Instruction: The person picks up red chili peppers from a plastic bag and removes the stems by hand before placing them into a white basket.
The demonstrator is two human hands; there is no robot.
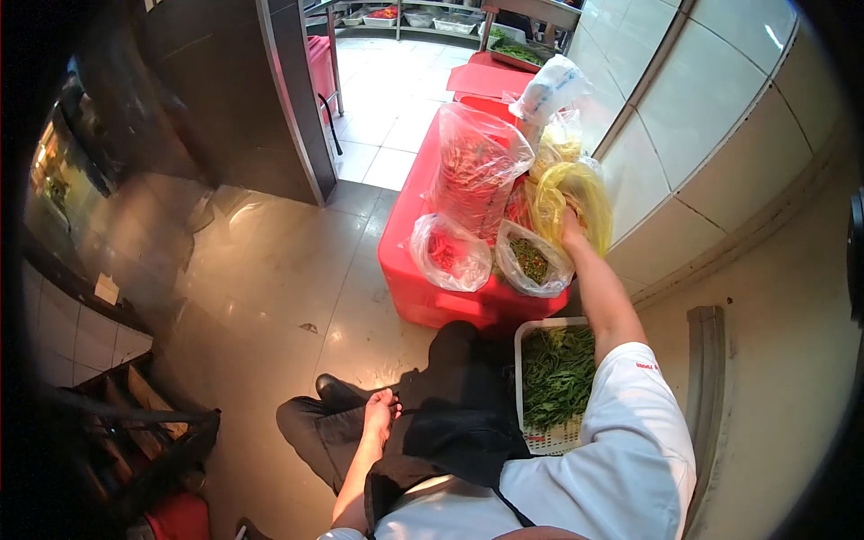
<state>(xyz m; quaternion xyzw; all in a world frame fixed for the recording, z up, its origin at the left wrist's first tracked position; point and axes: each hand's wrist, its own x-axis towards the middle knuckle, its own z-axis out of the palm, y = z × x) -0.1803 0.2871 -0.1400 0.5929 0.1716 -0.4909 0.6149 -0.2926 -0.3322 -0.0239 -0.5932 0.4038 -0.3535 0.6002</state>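
My right hand (573, 225) reaches into the opening of a yellow plastic bag (596, 200) on the red container (405, 256); its fingers are hidden inside. Close to it stands an open clear bag of green and red pieces (528, 259). Further left are an open bag with red contents (447, 252) and a tall clear bag full of reddish pieces (477, 166). My left hand (383, 409) rests over my lap with its fingers curled; whether it holds anything is too small to tell.
A white basket of leafy greens (556, 378) sits on the floor beside my right leg. A tiled wall (666, 126) runs along the right. At the left stand a dark panel (225, 99) and a dark rack (135, 432). Trays fill a shelf (432, 31) at the back.
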